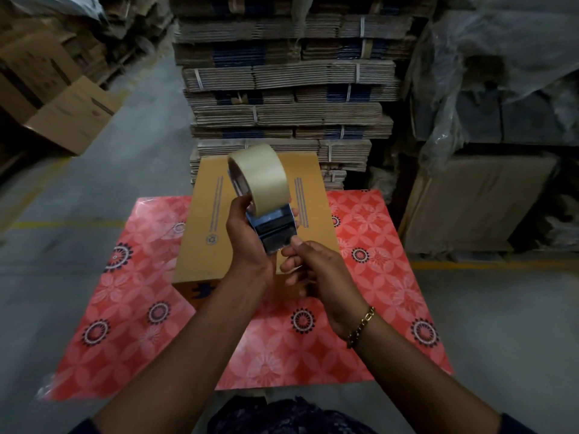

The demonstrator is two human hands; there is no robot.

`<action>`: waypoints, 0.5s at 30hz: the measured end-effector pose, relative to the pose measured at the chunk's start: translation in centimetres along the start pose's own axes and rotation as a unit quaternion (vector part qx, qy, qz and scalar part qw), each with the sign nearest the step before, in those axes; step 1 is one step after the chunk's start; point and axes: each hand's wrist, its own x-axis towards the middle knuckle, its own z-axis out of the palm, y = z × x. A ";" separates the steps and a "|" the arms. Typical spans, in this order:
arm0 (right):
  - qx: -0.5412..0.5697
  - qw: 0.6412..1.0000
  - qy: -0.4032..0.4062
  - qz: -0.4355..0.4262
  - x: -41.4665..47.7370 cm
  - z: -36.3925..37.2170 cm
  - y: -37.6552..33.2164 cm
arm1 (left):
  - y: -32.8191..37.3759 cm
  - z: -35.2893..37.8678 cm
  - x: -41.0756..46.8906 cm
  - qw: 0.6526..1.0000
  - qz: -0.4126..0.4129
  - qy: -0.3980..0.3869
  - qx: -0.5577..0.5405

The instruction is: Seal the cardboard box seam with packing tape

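Observation:
A closed brown cardboard box (203,233) lies on a red flower-patterned sheet (376,277) on the floor. Above the box I hold a tape dispenser (272,227) carrying a roll of clear packing tape (261,180). My left hand (247,239) grips the dispenser from the left side, thumb against the roll. My right hand (310,264) pinches at the dispenser's lower front end with thumb and forefinger; whether it holds the tape's loose end is not clear. The box's top seam is hidden behind the dispenser and my hands.
A tall stack of bundled flat cartons (288,89) stands just behind the box. Open cardboard boxes (62,111) sit at the left, plastic-wrapped pallets (501,104) at the right. Grey concrete floor with yellow lines (62,223) surrounds the sheet.

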 end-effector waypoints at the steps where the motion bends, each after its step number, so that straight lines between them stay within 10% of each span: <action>1: 0.006 1.000 0.004 -0.005 0.0 0.2 0.0 | 0.0 -0.1 0.1 1.000 0.005 0.001 0.001; 15: 0.012 0.999 0.033 -0.019 0.1 1.2 0.2 | -1.4 -1.9 2.5 0.998 -0.057 -0.006 0.000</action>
